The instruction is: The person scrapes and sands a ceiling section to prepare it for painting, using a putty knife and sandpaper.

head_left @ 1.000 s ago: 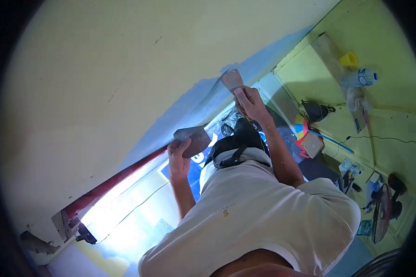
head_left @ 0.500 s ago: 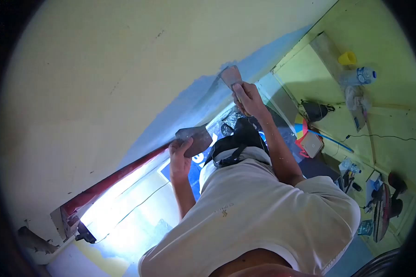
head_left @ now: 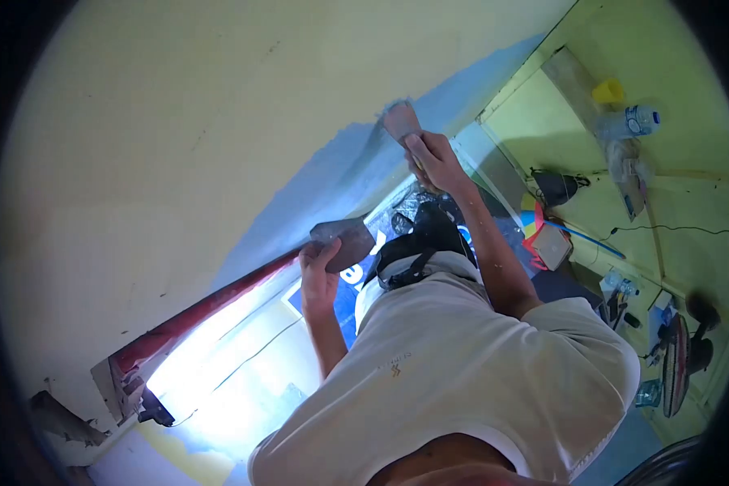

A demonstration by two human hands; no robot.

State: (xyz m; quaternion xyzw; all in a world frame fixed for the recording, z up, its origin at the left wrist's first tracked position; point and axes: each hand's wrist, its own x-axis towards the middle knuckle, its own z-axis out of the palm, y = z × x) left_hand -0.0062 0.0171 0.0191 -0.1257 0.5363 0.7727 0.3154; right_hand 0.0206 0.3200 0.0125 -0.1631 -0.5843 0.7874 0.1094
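Note:
My right hand [head_left: 437, 162] is closed round the handle of a putty knife [head_left: 402, 121]. The knife's blade lies at the wall [head_left: 178, 146], by the upper edge of a bluish-grey smoothed patch [head_left: 316, 186]. Lower and to the left, my left hand [head_left: 320, 271] grips a dark, flat, wide scraper plate [head_left: 344, 245], thumb on its face. That plate is close to the wall's lower edge, just above a bright opening. Smears mark its surface.
A red strip [head_left: 211, 304] edges the wall's bottom beside a bright light. On the right, a ledge [head_left: 575, 85] holds a yellow cup [head_left: 609, 91] and a plastic bottle [head_left: 630, 122]. Further down are a fan [head_left: 675, 364], a blue stick [head_left: 585, 236] and cables.
The view has shifted slightly, with the wall and right-hand items sitting a little higher in it. The putty knife stays at the patch's upper edge, and both holds are unchanged.

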